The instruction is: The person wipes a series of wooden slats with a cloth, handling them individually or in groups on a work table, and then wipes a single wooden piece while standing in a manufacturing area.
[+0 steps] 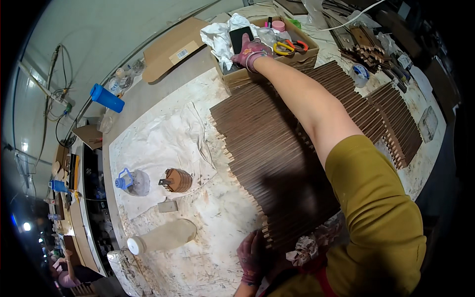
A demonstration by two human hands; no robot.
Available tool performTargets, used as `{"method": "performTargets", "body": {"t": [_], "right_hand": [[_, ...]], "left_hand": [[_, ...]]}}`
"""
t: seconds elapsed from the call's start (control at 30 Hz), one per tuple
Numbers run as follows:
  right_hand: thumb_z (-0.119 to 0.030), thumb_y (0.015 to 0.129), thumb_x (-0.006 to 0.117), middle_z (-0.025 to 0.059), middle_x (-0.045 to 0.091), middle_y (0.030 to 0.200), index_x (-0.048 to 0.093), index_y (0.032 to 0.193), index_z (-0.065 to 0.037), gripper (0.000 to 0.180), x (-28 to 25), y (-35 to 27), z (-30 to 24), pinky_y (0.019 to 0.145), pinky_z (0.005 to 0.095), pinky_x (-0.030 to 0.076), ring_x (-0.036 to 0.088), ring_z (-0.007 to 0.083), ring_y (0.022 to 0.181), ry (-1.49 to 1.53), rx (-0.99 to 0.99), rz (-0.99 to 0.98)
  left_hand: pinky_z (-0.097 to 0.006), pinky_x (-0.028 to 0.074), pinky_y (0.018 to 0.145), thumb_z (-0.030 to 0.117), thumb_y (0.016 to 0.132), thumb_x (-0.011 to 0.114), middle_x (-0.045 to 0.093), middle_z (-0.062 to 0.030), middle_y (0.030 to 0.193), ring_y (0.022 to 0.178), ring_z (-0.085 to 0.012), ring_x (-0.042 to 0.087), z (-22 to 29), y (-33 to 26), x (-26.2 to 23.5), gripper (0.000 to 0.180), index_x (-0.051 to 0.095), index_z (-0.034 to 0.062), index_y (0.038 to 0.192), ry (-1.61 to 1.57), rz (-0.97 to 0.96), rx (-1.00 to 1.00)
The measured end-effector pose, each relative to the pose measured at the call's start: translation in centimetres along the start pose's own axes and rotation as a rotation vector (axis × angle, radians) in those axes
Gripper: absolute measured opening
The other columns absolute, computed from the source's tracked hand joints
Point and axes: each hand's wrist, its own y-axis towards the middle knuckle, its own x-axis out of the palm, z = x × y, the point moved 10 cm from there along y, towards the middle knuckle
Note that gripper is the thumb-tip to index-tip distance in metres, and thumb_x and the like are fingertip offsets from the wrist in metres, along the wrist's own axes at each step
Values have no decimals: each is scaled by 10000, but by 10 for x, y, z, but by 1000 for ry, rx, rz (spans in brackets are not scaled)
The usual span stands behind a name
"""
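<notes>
My right hand [251, 53], in a pinkish patterned glove, reaches across to a cardboard box [230, 81] at the far side of the table. One finger lies stretched on a black phone [240, 40], and the thumb sits apart from it. White crumpled wrapping [217, 35] surrounds the phone. Close to me, my left hand [250, 255], gloved alike, rests with curled fingers beside the near left corner of a wide layer of dark brown wooden strips [277, 148]. Shadow hides what its fingers may hold. My right arm passes over the strips.
Scissors [284, 48] with yellow and orange handles lie in the box. To the left stand a clear bottle [166, 236], a blue-capped jug [133, 182] and a round brown wooden piece [178, 180]. A blue tumbler [107, 98] is farther back. Crumpled paper [303, 250] lies near me.
</notes>
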Motion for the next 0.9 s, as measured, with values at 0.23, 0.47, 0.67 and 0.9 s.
{"method": "performTargets", "body": {"t": [0.23,0.47,0.67,0.9], "right_hand": [[-565,802,641,202,486,1411,280,1523,-190,889,-10,-4,-8,994,445,474,537,328,1260,-93,-67,3],[-513,790,679,232,445,1433,295,1520,-178,889,-4,-1,0,1020,426,459,515,349,1275,25,-90,65],[-469,777,730,201,377,1442,259,1524,-151,938,-15,-16,-7,1040,397,439,473,349,1306,84,-102,99],[-415,807,716,224,422,1391,321,1429,-131,789,-31,-1,19,982,455,471,528,392,1225,334,-80,381]], "left_hand": [[-426,468,885,266,800,698,589,-128,1195,1069,-328,572,2,5,-1,546,556,70,1290,-17,31,37],[-442,489,813,183,753,716,603,-135,1109,991,-344,593,10,11,-2,526,575,69,1247,35,30,68],[-450,488,799,149,688,745,606,-159,1099,972,-358,591,10,9,-1,580,574,57,1235,63,1,65],[-446,468,854,153,682,752,601,-151,1163,1021,-357,576,12,8,-1,624,553,57,1265,48,-5,93]]}}
